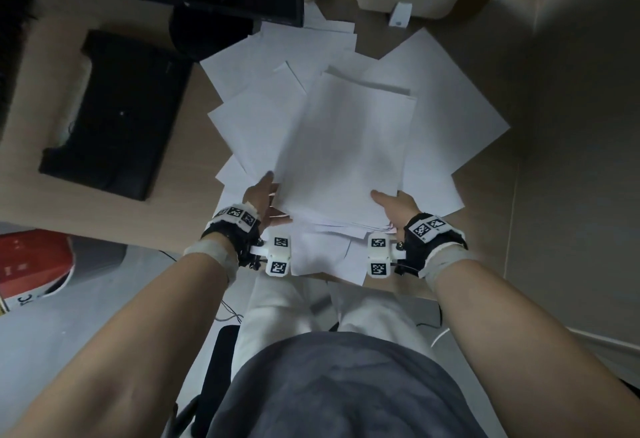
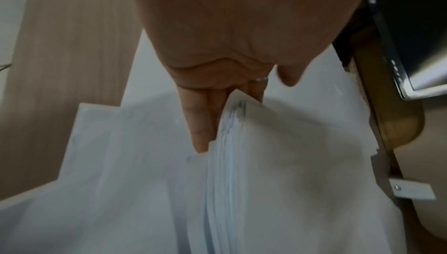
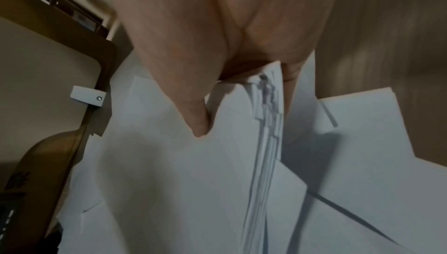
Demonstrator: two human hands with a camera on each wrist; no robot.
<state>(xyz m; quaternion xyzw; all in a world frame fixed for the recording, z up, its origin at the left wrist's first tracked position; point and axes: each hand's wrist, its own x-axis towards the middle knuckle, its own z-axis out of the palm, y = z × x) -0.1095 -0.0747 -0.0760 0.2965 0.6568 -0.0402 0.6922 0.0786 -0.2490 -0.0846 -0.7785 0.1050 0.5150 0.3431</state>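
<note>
Head view has both my hands at the near edge of a stack of white paper (image 1: 346, 146): my left hand (image 1: 263, 195) at its left corner, my right hand (image 1: 398, 207) at its right corner, each thumb lying on the top sheet. The stack stretches away from my hands, over loose sheets (image 1: 450, 91) that fan out on the table (image 1: 173, 209) beyond and to either side of them.

That view hides the underside. From the left wrist I see my fingers (image 2: 203, 124) straight beneath the stack, its uneven edges pinched between them and the thumb, and a ring (image 2: 261, 79) on one finger. From the right wrist I see my thumb (image 3: 193, 114) pressed on the top sheet, the staggered edges running out from my palm, and one finger just showing below. A small white block (image 3: 88, 98) stands well beyond my hands, past the far sheets.
</note>
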